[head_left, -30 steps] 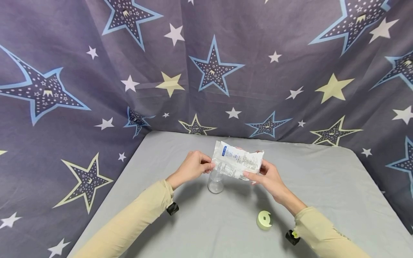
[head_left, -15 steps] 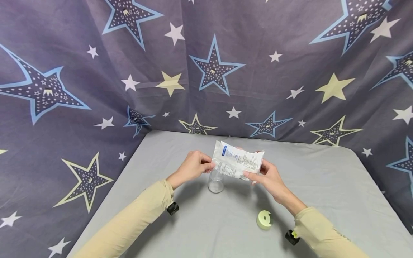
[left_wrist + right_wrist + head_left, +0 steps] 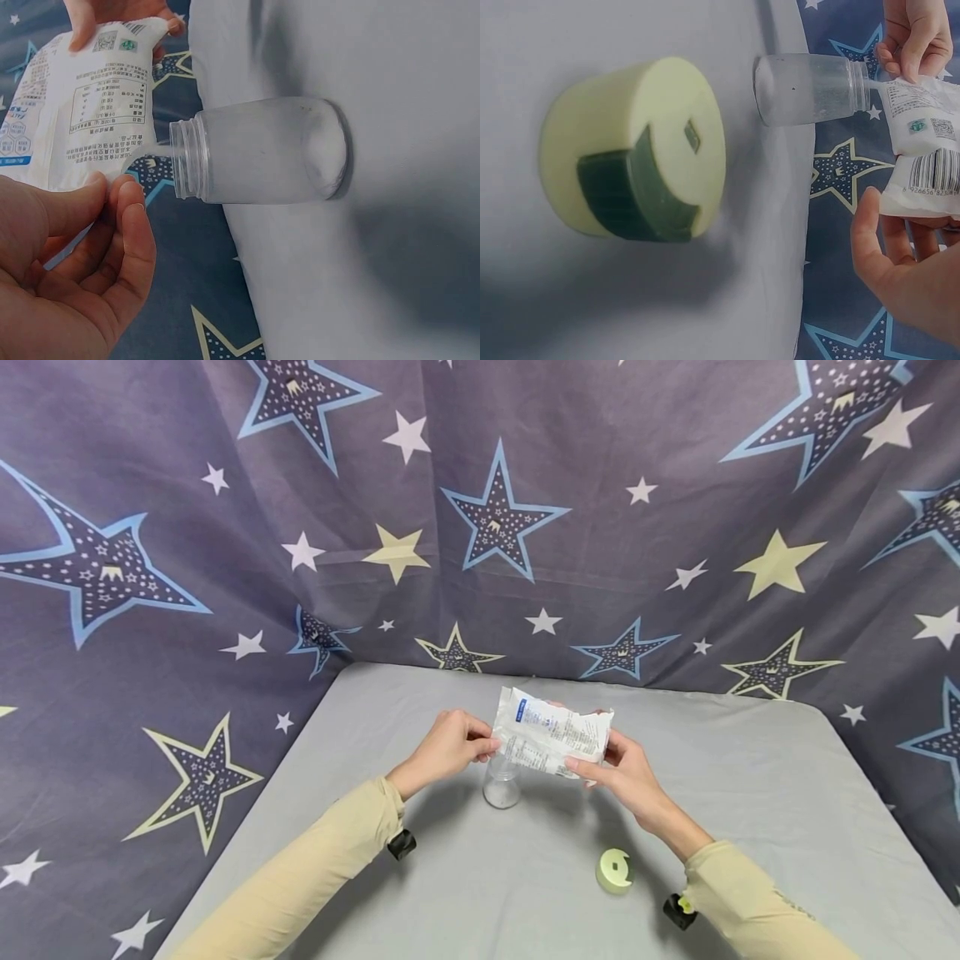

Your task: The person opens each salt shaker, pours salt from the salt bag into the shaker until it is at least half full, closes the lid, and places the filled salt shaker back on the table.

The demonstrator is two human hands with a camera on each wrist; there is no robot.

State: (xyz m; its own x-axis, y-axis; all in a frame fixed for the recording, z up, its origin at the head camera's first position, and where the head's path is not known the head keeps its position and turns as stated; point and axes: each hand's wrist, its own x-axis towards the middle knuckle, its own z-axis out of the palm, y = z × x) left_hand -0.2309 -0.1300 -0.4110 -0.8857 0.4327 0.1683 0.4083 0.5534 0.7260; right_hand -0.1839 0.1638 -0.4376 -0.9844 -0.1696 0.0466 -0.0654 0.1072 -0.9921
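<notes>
A white printed pouch (image 3: 553, 733) is held tilted over a clear jar (image 3: 501, 789). My left hand (image 3: 448, 747) pinches the pouch's lower left corner between thumb and fingers. At the other end, my right hand (image 3: 628, 777) grips the pouch, thumb on the near face and fingers behind. In the left wrist view, a thin white stream (image 3: 152, 151) runs from the pouch corner into the threaded mouth of the upright jar. White fine grains (image 3: 330, 154) lie on the jar's bottom. A pale green lid (image 3: 630, 150) with a darker green latch rests on the table.
A grey cloth (image 3: 420, 893) covers the table. Behind and to the left hangs a dark curtain (image 3: 480, 602) printed with stars. The lid stands near my right forearm, in front of the jar and to its right.
Both hands and the pouch have stayed almost still. The bottom of the jar looks whiter than a second ago.
</notes>
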